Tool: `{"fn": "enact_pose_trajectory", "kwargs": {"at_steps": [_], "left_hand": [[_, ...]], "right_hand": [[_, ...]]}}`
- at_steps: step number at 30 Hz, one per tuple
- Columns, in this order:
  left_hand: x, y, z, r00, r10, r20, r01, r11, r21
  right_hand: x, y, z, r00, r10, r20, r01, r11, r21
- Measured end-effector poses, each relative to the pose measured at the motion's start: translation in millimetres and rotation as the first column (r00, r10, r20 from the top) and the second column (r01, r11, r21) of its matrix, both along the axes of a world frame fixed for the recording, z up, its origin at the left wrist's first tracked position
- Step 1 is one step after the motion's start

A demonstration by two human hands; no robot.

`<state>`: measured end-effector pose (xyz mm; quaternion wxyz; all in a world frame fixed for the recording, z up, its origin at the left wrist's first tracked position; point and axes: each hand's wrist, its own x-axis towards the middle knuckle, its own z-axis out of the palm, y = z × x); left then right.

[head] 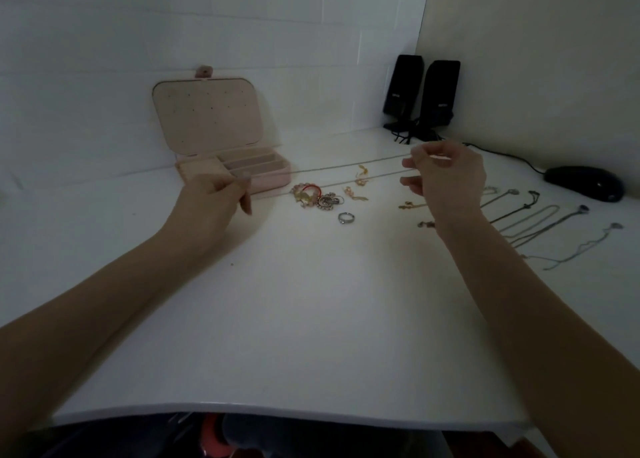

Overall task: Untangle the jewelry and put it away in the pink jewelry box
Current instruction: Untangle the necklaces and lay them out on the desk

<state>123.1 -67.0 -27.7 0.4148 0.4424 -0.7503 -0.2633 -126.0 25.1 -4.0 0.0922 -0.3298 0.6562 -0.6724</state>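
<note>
Stretching a thin chain (346, 166) taut above the white desk (294, 319): left hand (214, 201) pinches one end, right hand (446, 177) pinches the other. Several necklaces (540, 218) lie separated at right; ring (346, 217), bracelet cluster (311, 196) and earrings (360, 180) still loose. Pink jewelry box (242, 170) open behind, compartments look empty — storing mostly left.

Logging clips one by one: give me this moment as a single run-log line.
left hand: pinches chain | right hand: pinches chain, stretched over table | jewelry box: open | ring: on table
</note>
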Motion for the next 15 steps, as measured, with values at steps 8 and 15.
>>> {"fn": "enact_pose_trajectory", "kwargs": {"at_steps": [8, 15], "left_hand": [[-2, 12, -2, 0.894, -0.203, 0.398, 0.236, 0.971, -0.033], [-15, 27, -4, 0.941, -0.283, 0.186, 0.3, 0.951, -0.069]], "right_hand": [[-7, -4, 2, 0.807, 0.228, 0.544, -0.084, 0.957, -0.277], [-19, 2, 3, 0.934, 0.01, 0.356, 0.061, 0.98, -0.188]]}}
